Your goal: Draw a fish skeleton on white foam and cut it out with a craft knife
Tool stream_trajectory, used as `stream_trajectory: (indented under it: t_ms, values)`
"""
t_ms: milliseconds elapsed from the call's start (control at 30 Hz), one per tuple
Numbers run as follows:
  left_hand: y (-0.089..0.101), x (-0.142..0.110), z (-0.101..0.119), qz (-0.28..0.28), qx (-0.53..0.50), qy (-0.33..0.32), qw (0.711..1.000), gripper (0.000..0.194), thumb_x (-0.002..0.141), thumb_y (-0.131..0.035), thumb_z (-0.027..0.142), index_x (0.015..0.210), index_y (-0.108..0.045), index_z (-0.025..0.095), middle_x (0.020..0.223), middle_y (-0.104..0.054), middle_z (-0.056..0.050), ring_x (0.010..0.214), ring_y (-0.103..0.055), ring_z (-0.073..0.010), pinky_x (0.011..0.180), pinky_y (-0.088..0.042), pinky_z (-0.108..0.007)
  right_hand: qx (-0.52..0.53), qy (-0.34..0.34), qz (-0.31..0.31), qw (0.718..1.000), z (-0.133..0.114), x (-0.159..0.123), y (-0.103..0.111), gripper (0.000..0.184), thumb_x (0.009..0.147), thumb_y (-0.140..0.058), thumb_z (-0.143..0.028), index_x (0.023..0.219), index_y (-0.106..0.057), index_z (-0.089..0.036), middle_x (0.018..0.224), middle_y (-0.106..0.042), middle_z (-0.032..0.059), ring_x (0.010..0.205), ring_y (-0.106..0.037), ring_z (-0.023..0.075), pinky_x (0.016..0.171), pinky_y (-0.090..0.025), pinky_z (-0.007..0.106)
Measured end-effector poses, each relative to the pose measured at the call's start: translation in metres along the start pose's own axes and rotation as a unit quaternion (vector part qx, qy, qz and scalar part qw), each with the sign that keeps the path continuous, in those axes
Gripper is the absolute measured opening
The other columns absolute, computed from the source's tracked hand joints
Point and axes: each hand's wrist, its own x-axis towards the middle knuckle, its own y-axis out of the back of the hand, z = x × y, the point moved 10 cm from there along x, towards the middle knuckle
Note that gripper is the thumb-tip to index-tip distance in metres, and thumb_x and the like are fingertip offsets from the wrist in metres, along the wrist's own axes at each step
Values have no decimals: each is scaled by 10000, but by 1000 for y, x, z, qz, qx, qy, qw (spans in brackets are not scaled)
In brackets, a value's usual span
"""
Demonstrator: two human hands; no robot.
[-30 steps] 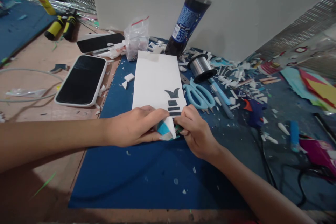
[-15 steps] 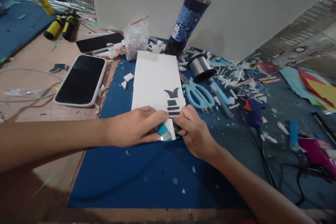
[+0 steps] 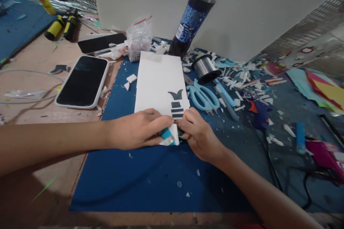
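My left hand (image 3: 142,128) is closed, thumb and fingers pinching a small white-and-blue piece (image 3: 172,136) at the lower edge of a white sheet (image 3: 158,75). Against the right side of that piece, my right hand (image 3: 197,134) is closed too. Its curled fingers hide whatever they grip; a bit of dark green shows beneath them. On the sheet just above the fingers lie a dark tail-shaped cutout (image 3: 176,95) and several short dark strips (image 3: 177,110). Both hands rest low over the blue mat (image 3: 150,179).
Light-blue scissors (image 3: 205,96), a wire spool (image 3: 205,68) and a craft knife (image 3: 228,103) lie to the right. A bottle (image 3: 192,21) stands behind the sheet. Beyond are a glue gun (image 3: 260,114) and white scraps; a phone (image 3: 82,82) lies left.
The white-and-blue piece has turned slightly between my hands, and more of its white face shows. Both hands stay nearly in place.
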Motion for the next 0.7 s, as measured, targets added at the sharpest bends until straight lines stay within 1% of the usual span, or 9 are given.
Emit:
stream_trajectory:
  t_ms: [133,233,300,333,433,500,533,633,700]
  values:
    - [0,1,1,-9,-10,4,1000,272,981,-206,333,1017,-368,118,760,-574,-76,623,-503,-133,532,-386,-203,8,-8,-8,1000,2,0,-2,202,810,-349,-27,716,-458,-170,677,-320,10,664,-318,149,556,-275,247]
    - [4,2,-1,0,-26,28,999,291,976,-231,371,1013,-373,120,698,-549,-38,571,-486,-120,525,-393,-200,12,-7,11,1000,1,1,1,188,809,-362,-26,742,-471,-164,674,-320,6,661,-327,148,559,-289,253]
    - [11,2,-5,32,-29,46,998,305,967,-271,396,1019,-379,115,687,-535,-23,551,-476,-113,546,-418,-212,10,-8,27,1000,0,1,4,189,815,-360,-27,808,-492,-163,683,-321,6,660,-335,151,558,-300,259]
    - [16,2,-6,59,-25,50,997,331,958,-297,424,1024,-386,112,725,-544,-39,581,-492,-120,571,-438,-226,8,-10,34,999,0,1,6,194,822,-359,-33,854,-499,-164,693,-330,9,667,-342,155,562,-310,264]
    - [30,-1,-10,134,4,56,989,417,918,-375,492,1054,-432,102,918,-556,-121,788,-551,-173,683,-489,-282,-11,-21,48,999,-1,1,10,204,859,-355,-78,987,-483,-173,731,-372,24,695,-361,169,582,-343,285]
    - [33,-3,-10,154,27,55,986,431,906,-412,486,1075,-463,92,990,-559,-146,878,-561,-191,735,-501,-293,-21,-26,52,998,-1,1,11,205,878,-348,-106,1024,-471,-180,745,-392,30,702,-366,173,589,-354,291]
    - [33,-4,-10,157,39,54,985,425,903,-430,473,1083,-475,91,989,-574,-141,883,-572,-187,750,-505,-290,-23,-27,52,998,-1,1,11,204,883,-344,-112,1027,-471,-182,747,-399,32,704,-368,174,594,-360,293]
    - [37,-8,-5,182,79,46,979,442,868,-497,481,1083,-502,95,918,-632,-111,835,-611,-178,742,-519,-277,-22,-29,51,998,-1,1,11,176,886,-348,-124,984,-484,-178,746,-418,37,709,-381,174,605,-377,295]
    - [38,-9,-2,185,89,50,977,409,879,-506,443,1097,-507,97,883,-655,-95,794,-629,-159,708,-526,-244,-23,-29,54,998,0,0,11,157,890,-347,-125,942,-486,-176,736,-427,38,701,-385,171,601,-376,293]
